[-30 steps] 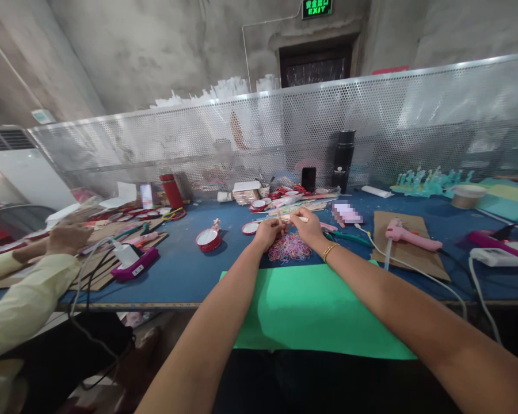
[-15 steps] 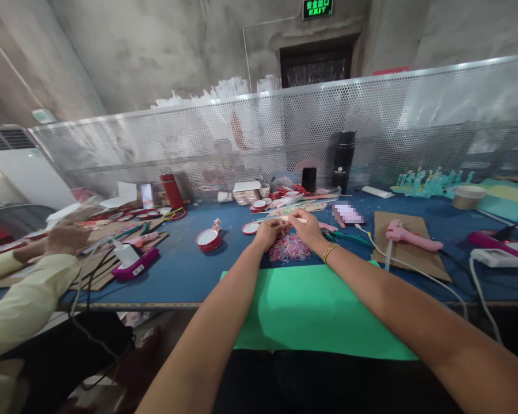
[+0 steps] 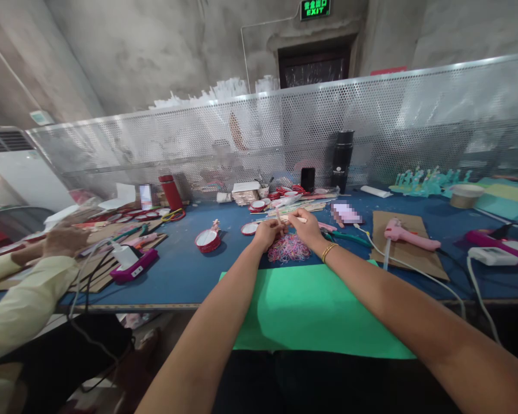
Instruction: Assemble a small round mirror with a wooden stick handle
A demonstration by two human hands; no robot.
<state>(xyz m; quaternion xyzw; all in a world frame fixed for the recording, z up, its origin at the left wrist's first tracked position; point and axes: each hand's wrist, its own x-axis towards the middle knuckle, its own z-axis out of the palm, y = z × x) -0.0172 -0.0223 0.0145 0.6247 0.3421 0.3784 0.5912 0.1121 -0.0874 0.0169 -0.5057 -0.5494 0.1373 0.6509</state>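
Note:
Close together above a pile of small multicoloured rubber bands [image 3: 289, 250], both my hands work on the blue table. My left hand [image 3: 267, 234] is closed, pinching a thin pale piece [image 3: 278, 215] that points up from the fingers; its kind is too small to make out. My right hand [image 3: 307, 228], with a gold bracelet at the wrist, grips a pale stick-like tool [image 3: 301, 219] whose blunt end sticks out past the thumb. The fingertips of both hands nearly meet and partly hide what is between them. A green sheet [image 3: 319, 310] lies under my forearms.
Red-rimmed round pieces [image 3: 208, 241] are stacked to the left. On cardboard at the right lies a pink glue gun [image 3: 408, 234], its cable trailing. A black bottle [image 3: 342, 161] stands behind, near a phone [image 3: 347, 213]. A co-worker's hands [image 3: 64, 238] are at the far left.
The pale piece in my left hand now stands more upright. My hands otherwise stay in place, and the view has shifted slightly.

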